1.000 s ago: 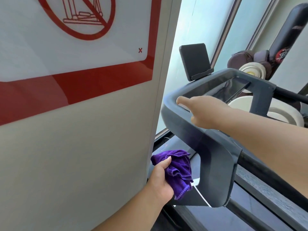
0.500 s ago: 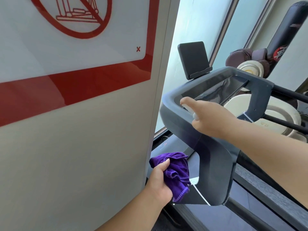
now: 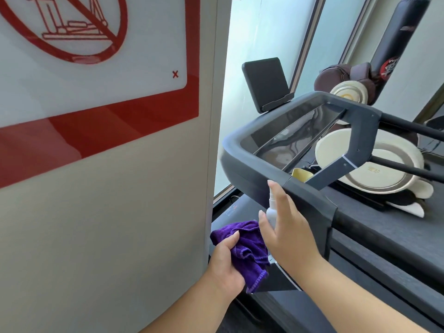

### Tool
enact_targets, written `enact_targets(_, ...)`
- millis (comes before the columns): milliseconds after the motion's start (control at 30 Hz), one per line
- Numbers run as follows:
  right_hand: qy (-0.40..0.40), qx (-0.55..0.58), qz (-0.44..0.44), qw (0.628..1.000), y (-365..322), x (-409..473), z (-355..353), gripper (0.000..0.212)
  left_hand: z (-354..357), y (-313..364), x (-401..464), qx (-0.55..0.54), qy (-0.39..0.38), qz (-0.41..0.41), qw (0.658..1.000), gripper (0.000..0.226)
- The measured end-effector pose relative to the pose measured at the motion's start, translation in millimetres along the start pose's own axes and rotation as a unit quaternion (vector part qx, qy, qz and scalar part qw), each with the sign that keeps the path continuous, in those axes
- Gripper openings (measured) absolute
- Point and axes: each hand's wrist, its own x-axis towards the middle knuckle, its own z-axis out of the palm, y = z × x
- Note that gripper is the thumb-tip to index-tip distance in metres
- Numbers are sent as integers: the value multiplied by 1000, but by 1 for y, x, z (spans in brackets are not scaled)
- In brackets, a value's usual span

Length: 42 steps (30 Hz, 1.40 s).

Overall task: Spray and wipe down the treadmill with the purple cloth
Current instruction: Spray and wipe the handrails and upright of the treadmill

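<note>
The left hand (image 3: 224,265) bunches the soft, limp purple cloth (image 3: 247,251) just beside the right hand (image 3: 288,233), whose fingers (image 3: 280,200) wrap a light, probably slick spray bottle (image 3: 272,210) below the treadmill's (image 3: 310,203) handrail.

My one head camera looks forward and down, close over the treadmill (image 3: 276,164) console, a wall (image 3: 108,224) filling its left.
</note>
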Motion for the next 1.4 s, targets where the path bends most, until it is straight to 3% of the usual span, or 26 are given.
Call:
enact_targets(67,-6,23,30,999,-6,-2,6,79,-1,0,1,-3,-1,-3,1000,29)
enact_targets(167,11,154,171,973,-20,-5,12,77,-5,1,1,-10,-1,-2,1000,28)
enact_targets(233,25,255,260,931,-26,-5,11,52,-6,2,0,-14,-9,-5,1000,27)
enact_targets(333,22,402,308,862,-37,-9,10,22,-9,4,-3,-15,-5,-13,1000,24)
enact_targets(467,-12,422,329,845,-49,-3,13,28,-10,9,-2,-7,-3,-29,1000,23)
enact_targets(533,-29,496,373,784,-52,1,15,42,-10,9,0,-10,-4,-37,999,23)
enact_targets(600,-34,544,384,745,-54,3,18,35,-12,10,4,-15,-13,-39,999,31)
enact_targets(667,-33,552,371,746,-54,3,23,40,-13,13,5,-10,-31,-32,999,39)
enact_targets(833,-36,558,376,739,-60,0,26,51,-16,12,9,-8,-22,-34,999,28)
enact_targets(933,15,543,410,733,-60,2,29,59,-12,13,7,-5,-14,-30,999,22)
enact_targets(1067,61,476,428,766,-61,13,43,67,-8,12,5,18,34,-16,999,17)
enact_targets(1200,64,383,409,826,-58,31,60,74,-10,12,10,30,60,-23,997,17)
enact_targets(1300,80,341,411,842,-56,42,70,74,-8,15,11,34,72,-24,997,31)
enact_targets(1400,100,301,414,853,-58,45,77,72,-9,16,8,41,69,-37,996,17)
